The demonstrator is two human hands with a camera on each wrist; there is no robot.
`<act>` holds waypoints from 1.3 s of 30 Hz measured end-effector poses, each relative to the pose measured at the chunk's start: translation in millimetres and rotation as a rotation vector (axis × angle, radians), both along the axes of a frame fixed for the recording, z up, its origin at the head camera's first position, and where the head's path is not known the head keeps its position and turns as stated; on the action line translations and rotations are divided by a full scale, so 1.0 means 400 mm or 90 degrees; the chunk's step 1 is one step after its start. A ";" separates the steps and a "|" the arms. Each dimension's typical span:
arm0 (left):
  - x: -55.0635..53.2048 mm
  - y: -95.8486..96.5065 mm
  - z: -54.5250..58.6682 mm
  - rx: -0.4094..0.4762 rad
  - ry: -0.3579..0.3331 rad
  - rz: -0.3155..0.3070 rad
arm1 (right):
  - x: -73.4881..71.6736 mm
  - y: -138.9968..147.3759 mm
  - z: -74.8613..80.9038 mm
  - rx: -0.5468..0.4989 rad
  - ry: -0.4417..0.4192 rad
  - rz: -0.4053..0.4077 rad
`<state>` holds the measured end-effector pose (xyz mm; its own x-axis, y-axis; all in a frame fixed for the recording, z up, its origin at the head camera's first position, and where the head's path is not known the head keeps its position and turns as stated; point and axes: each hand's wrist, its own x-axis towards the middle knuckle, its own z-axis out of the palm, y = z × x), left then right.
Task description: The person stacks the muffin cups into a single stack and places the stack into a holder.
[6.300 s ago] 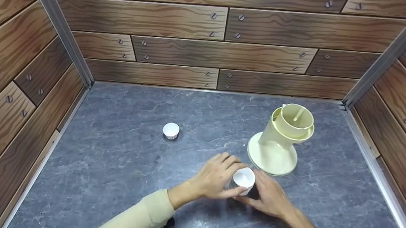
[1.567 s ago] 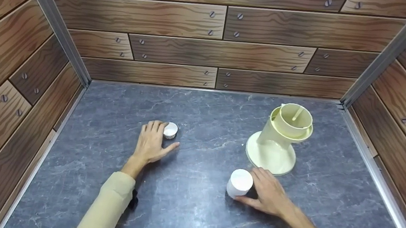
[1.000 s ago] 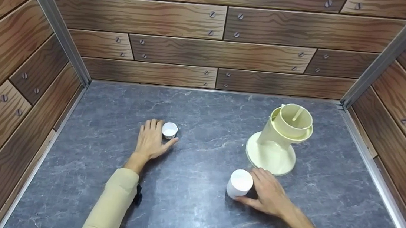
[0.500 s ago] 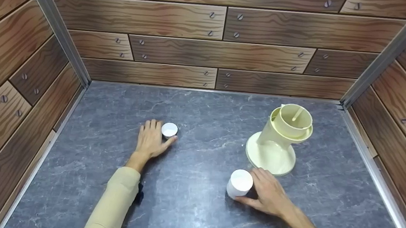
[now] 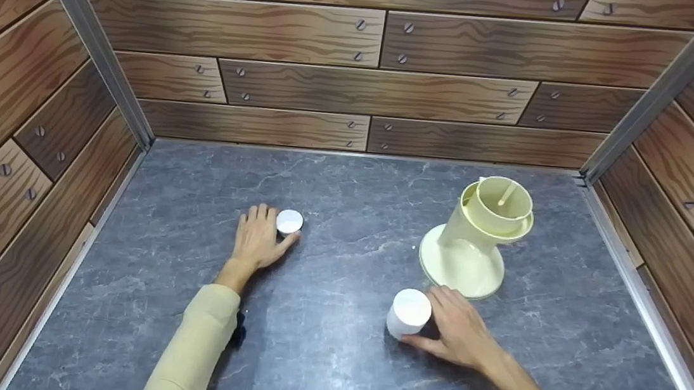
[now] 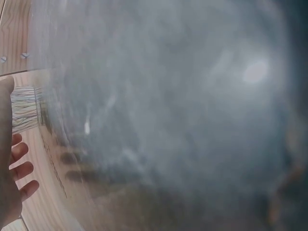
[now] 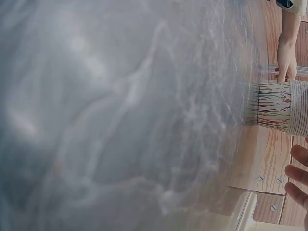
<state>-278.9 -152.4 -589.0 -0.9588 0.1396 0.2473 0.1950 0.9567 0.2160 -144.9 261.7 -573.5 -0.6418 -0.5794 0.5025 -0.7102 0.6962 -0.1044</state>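
Observation:
My left hand point(image 5: 257, 237) holds a small white paper cup point(image 5: 289, 222), fingers along its left side and thumb at its near side. In the left wrist view, the cup's coloured wavy lines point(image 6: 24, 109) show between thumb and fingers. My right hand point(image 5: 455, 326) curls round a taller white stack of paper cups point(image 5: 406, 318), thumb at its near base and fingers behind. The right wrist view shows the stack's wavy-lined side and nested rims point(image 7: 298, 108). Both the cup and the stack stand upright on the table.
A pale yellow stand point(image 5: 465, 260) with a round base and a wide open tube on top stands beyond my right hand. Wood-patterned walls point(image 5: 357, 88) enclose the dark marbled tabletop point(image 5: 347, 189) at the back and both sides.
My left hand has left the stack at the right, reached the small cup at the left and closed round it. My right hand has stayed at the stack.

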 end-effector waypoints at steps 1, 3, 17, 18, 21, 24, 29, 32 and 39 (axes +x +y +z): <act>0.000 0.000 0.001 -0.001 0.000 0.000 | -0.001 0.000 0.001 -0.001 -0.004 0.001; -0.001 0.001 0.002 0.000 0.001 0.000 | -0.001 0.000 0.001 -0.001 -0.008 0.000; 0.009 0.007 0.010 -0.004 0.017 -0.015 | -0.001 -0.001 -0.001 0.000 0.001 -0.003; 0.010 0.008 0.011 -0.005 0.018 -0.017 | -0.001 -0.001 0.000 -0.001 0.000 -0.004; 0.014 0.011 0.011 -0.006 0.022 -0.026 | 0.000 -0.001 0.001 -0.002 -0.003 -0.005; 0.018 0.014 0.013 -0.010 0.025 -0.033 | 0.000 -0.001 0.000 -0.001 -0.004 -0.007; 0.028 0.023 0.020 -0.012 0.028 -0.043 | -0.001 0.001 -0.003 -0.001 0.005 -0.006; 0.035 0.030 0.025 -0.011 0.029 -0.050 | -0.001 0.001 -0.004 -0.002 0.006 -0.004; 0.052 0.044 0.030 -0.013 0.030 -0.068 | 0.001 0.000 -0.004 0.003 0.003 -0.012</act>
